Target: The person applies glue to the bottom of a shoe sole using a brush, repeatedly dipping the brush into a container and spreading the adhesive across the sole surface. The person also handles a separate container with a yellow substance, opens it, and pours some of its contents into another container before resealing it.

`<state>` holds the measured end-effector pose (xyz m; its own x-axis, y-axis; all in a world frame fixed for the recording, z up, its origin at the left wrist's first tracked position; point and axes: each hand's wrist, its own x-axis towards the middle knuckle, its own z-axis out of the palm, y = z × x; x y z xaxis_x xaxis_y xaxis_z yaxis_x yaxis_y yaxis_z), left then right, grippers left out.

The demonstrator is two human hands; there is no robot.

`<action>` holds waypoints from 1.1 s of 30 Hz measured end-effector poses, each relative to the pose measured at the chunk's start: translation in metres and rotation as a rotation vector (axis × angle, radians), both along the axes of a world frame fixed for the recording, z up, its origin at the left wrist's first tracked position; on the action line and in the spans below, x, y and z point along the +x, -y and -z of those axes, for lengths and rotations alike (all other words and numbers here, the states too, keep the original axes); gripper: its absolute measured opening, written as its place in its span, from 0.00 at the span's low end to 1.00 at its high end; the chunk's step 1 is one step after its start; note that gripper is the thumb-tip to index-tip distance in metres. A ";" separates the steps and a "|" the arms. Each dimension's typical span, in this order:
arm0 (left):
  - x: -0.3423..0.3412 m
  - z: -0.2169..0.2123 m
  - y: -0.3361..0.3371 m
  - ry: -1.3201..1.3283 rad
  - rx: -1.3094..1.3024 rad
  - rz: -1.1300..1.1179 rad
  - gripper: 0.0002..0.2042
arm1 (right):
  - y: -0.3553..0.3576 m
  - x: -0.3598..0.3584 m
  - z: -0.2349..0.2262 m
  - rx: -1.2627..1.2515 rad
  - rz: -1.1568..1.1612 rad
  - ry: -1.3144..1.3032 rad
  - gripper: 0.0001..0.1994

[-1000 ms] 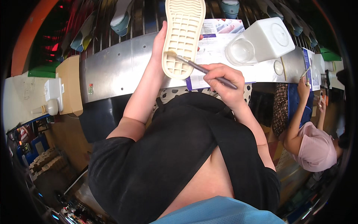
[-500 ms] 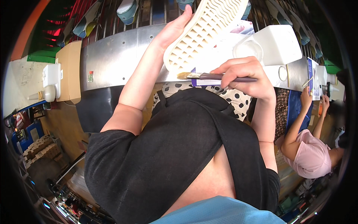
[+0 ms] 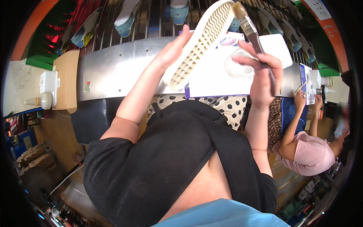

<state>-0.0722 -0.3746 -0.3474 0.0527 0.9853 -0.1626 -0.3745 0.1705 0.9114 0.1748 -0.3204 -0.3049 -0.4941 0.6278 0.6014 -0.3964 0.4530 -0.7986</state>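
A cream shoe sole [image 3: 200, 45], with a grid and wavy ridges on its face, is tilted above the metal worktop. My left hand [image 3: 173, 51] is closed on its left edge, thumb out and the other fingers hidden beneath. In my right hand [image 3: 264, 75], somewhat smeared by motion, is a paintbrush [image 3: 249, 30] with a dark handle. Its tan bristles point up and lie close beside the sole's far end; whether they touch I cannot tell. Below the brush stands a white plastic container [image 3: 278, 47] with a round opening.
Across the far side, shoes with light-blue heels [image 3: 179, 13] sit on a rack of rollers. White sheets with a purple edge [image 3: 219, 89] cover part of the metal worktop [image 3: 109, 68]. A small green-capped bottle [image 3: 87, 87] stands left, near a cardboard panel [image 3: 66, 81]. Another person [image 3: 312, 153] works at right.
My right hand has swung the brush from the sole's near end up to its far end, turning the bristles upward. The sole has tilted and shifted slightly nearer in my left hand.
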 end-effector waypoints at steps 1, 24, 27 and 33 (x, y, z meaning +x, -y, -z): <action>0.004 -0.001 0.000 -0.021 0.007 -0.002 0.42 | -0.002 -0.009 0.006 0.194 0.035 0.016 0.16; -0.011 -0.108 0.040 0.255 0.584 -0.167 0.31 | -0.075 0.068 0.016 -0.083 0.365 -0.266 0.14; -0.030 -0.181 0.010 0.246 0.741 -0.151 0.36 | -0.093 0.080 0.025 -0.147 0.365 -0.250 0.13; -0.142 -0.395 -0.226 0.035 0.637 -0.653 0.20 | -0.106 0.079 0.038 -0.209 0.357 -0.165 0.13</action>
<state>-0.2143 -0.1482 0.0480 -0.5523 0.7236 0.4140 -0.2486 -0.6170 0.7467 0.2536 -0.2146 -0.3431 -0.1325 0.8580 0.4962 -0.3742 0.4203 -0.8266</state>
